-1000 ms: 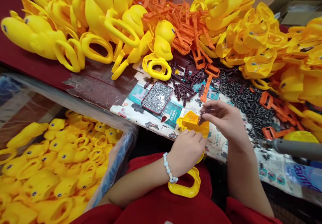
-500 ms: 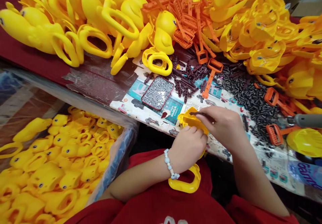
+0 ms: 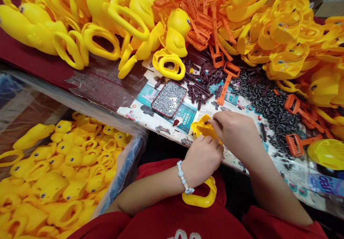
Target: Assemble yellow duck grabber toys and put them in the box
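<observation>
My left hand (image 3: 205, 154) is closed around a yellow plastic duck half-shell (image 3: 201, 125), its hollow side up, at the table's front edge. The shell's ring handle (image 3: 200, 198) hangs below my left wrist, against the red shirt. My right hand (image 3: 235, 131) pinches at the shell's hollow, above my left fingers. A dark brown plastic piece shows only as a small tip by its fingertips; the rest is hidden. Ahead of the shell lies a red-rimmed tray (image 3: 152, 104) full of small silver screws.
Behind are piled yellow ducks (image 3: 176, 31), orange handled strips (image 3: 228, 79), dark brown pieces (image 3: 197, 90) and open duck shells (image 3: 287, 63). Small black cylinders (image 3: 263, 103) spread to the right, near a yellow bowl-like piece (image 3: 326, 153) and a bottle (image 3: 326, 184). Lower left, a lined box (image 3: 129, 160) holds ducks.
My right fingers have come down closer into the shell, and less of the dark piece shows. A grey tool at the right edge has gone from view.
</observation>
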